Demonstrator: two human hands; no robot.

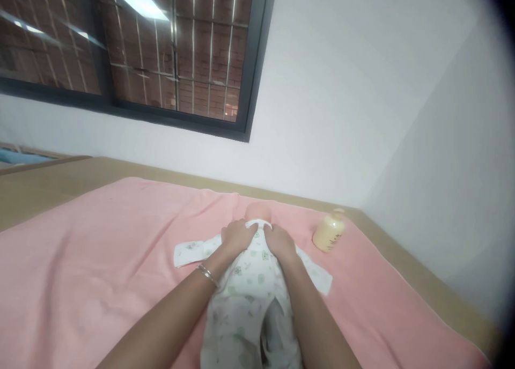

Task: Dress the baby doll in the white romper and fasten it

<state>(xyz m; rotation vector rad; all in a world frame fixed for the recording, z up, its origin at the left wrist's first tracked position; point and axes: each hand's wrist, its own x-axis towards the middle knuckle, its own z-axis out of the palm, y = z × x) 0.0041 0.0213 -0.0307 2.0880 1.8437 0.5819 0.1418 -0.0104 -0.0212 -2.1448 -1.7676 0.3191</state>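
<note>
A white baby romper (249, 272) with a pale green print lies on a pink blanket, its sleeves spread to both sides. Above its neckline shows the top of a baby doll's head (258, 211); the rest of the doll is hidden. My left hand (238, 235), with a silver bangle on the wrist, grips the left side of the collar, thumb on the cloth. On the collar's right side, my right hand (280, 241) holds the fabric in the same way. The romper's lower part hangs toward me, with an open fold between the legs.
The pink blanket (120, 235) covers much of a wooden surface (48, 189). To the right of the romper stands a pale yellow pump bottle (330, 232). A white wall (330, 90) and a dark-framed barred window (173, 52) rise behind.
</note>
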